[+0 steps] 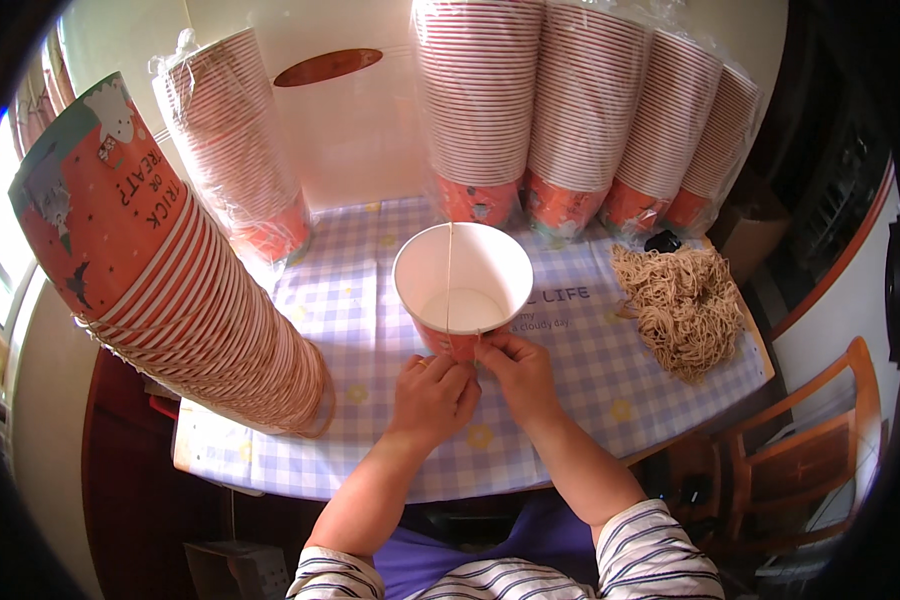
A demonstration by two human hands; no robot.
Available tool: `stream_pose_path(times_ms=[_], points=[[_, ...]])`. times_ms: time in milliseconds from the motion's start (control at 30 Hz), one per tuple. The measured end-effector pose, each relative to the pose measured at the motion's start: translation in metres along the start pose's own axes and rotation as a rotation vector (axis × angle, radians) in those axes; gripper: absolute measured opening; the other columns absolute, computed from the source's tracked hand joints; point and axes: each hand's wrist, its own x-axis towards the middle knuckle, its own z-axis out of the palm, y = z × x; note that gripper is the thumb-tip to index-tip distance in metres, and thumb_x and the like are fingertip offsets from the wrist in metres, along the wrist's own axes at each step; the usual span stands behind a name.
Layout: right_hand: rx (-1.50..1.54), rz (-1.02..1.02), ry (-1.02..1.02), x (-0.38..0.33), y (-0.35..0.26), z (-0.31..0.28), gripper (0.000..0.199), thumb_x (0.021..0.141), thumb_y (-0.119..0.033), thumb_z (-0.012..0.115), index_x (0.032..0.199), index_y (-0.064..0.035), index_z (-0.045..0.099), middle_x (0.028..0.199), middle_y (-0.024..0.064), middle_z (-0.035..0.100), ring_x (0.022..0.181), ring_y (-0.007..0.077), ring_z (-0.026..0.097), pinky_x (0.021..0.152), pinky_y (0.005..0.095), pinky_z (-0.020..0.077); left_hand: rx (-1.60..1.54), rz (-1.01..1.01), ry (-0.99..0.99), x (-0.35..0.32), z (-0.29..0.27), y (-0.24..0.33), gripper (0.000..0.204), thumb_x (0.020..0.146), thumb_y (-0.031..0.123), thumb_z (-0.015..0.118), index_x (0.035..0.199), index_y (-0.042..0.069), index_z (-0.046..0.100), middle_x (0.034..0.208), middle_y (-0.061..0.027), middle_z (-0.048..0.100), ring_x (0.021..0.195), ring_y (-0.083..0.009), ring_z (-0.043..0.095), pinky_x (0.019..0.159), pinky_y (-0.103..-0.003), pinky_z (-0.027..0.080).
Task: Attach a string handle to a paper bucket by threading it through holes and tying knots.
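Note:
A paper bucket (462,275), white inside and orange-red outside, stands upright on the table in front of me. A thin tan string (449,270) runs over its mouth from the far rim to the near rim. Against the bucket's near side, my left hand (436,398) is closed, its fingers pinching the string low on the wall. My right hand (520,378) also pinches string, thumb and forefinger together just below the near rim. The string between the fingertips is partly hidden by them.
A tall leaning stack of nested buckets (220,330), with strings around it, is at the left. Plastic-wrapped bucket stacks (480,110) line the back, another wrapped stack (235,150) back left. A tangled string heap (682,310) lies right on the checked tablecloth (360,455). A wooden chair (805,450) stands beyond.

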Motion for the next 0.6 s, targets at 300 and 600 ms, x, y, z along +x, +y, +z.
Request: stream_pose_path(times_ms=[300,600], points=[[0.050,0.001,0.059,0.005,0.000,0.007,0.017,0.084,-0.016,0.067,0.081,0.0004,0.068,0.062,-0.0008,0.058,0.057,0.0043,0.049,0.052,0.0208,0.0391,-0.016,0.015,-0.024,0.001,-0.003,0.003,0.009,0.065,0.006,0.065,0.071,0.010,0.059,0.065,-0.0041,0.055,0.058,-0.0234,0.057,0.057,-0.037,0.042],[-0.013,-0.007,0.086,0.004,-0.012,0.011,0.015,0.084,-0.013,0.066,0.077,0.0005,0.066,0.059,0.0000,0.056,0.051,0.0057,0.047,0.048,0.0212,0.0357,-0.006,0.024,-0.022,0.002,-0.006,0.003,0.009,0.065,0.006,0.065,0.071,0.010,0.060,0.065,-0.0034,0.054,0.056,-0.0220,0.055,0.056,-0.035,0.041]])
